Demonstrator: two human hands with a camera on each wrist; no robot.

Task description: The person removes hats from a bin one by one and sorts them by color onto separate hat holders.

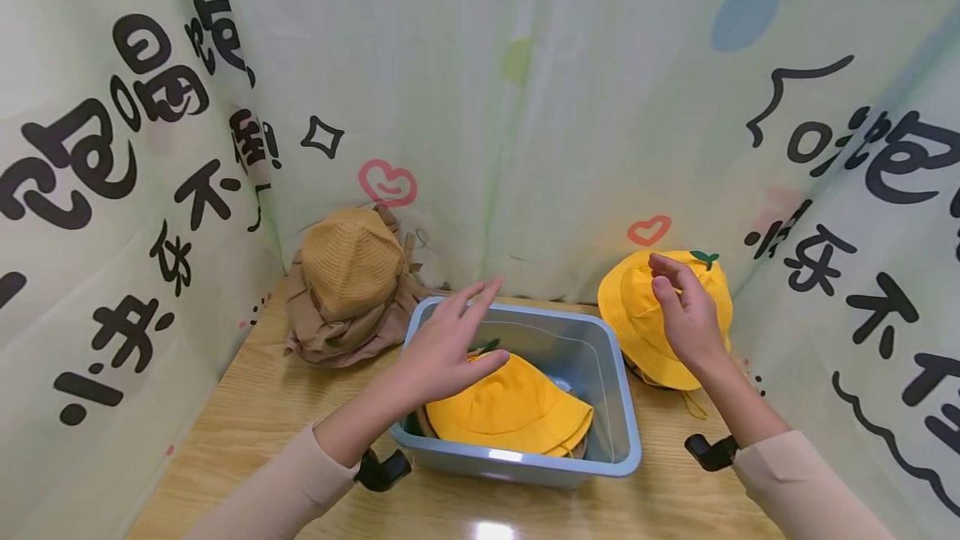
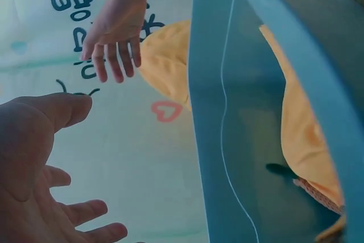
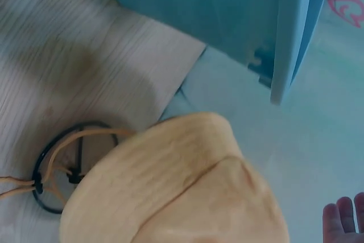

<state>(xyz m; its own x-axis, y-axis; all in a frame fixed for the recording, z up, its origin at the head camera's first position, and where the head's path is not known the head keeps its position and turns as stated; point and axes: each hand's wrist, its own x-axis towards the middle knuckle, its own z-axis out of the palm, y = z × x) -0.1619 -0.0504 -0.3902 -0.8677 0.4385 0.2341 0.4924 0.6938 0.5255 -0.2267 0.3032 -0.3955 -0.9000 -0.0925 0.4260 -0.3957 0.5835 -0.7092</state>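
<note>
My left hand [image 1: 453, 352] hovers over the blue plastic bin [image 1: 626, 440], fingers spread and thumb extended, holding nothing. Inside the bin lies a yellow bucket hat [image 1: 510, 411], partly hidden by this hand, with brownish material showing under its brim. My right hand [image 1: 686, 319] is raised in front of a second yellow hat [image 1: 630, 315] at the bin's right, its fingers fairly straight and holding nothing. That hat carries a green sprout [image 1: 705, 259] on top and a cord at its lower edge. In the left wrist view, the left hand [image 2: 34, 157] is apart from the bin.
Left of the bin, a tan woven hat [image 1: 352, 261] sits on brown cloth hats [image 1: 337, 340], close to the curtain. The wooden table [image 1: 247, 440] is enclosed by a printed curtain [image 1: 465, 107] at the back and both sides. A dark cord loop [image 3: 42, 157] lies by the right hat.
</note>
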